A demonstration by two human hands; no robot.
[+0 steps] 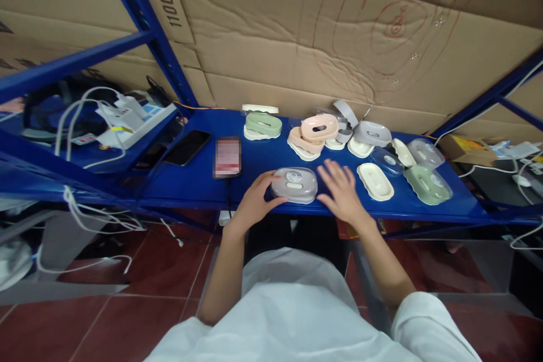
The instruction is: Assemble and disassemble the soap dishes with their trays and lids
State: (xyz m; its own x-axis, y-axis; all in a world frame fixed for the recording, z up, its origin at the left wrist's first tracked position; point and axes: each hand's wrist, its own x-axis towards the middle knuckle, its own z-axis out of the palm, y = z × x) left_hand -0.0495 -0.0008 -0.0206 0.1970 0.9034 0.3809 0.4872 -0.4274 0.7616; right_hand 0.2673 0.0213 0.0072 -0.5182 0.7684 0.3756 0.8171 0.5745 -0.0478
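Observation:
A grey soap box (294, 185) with a clear lid and a round label sits near the front edge of the blue shelf. My left hand (255, 199) grips its left end, thumb at the front and fingers behind. Just beyond its right end, my right hand (340, 191) is open, fingers spread, holding nothing. A cream soap dish (375, 181) lies to the right of that hand. Farther right is a green soap box (428, 185) with a clear lid. Behind my hands, pink trays (319, 126) are stacked on a cream base.
Green trays (263, 124) and a grey tray (372, 133) stand along the back. A clear lid (386, 160) lies at right. To the left are a phone (187, 147) and a blurred-out device (228, 157) with a cable. Blue posts (163, 54) and cardboard (271, 39) enclose the shelf.

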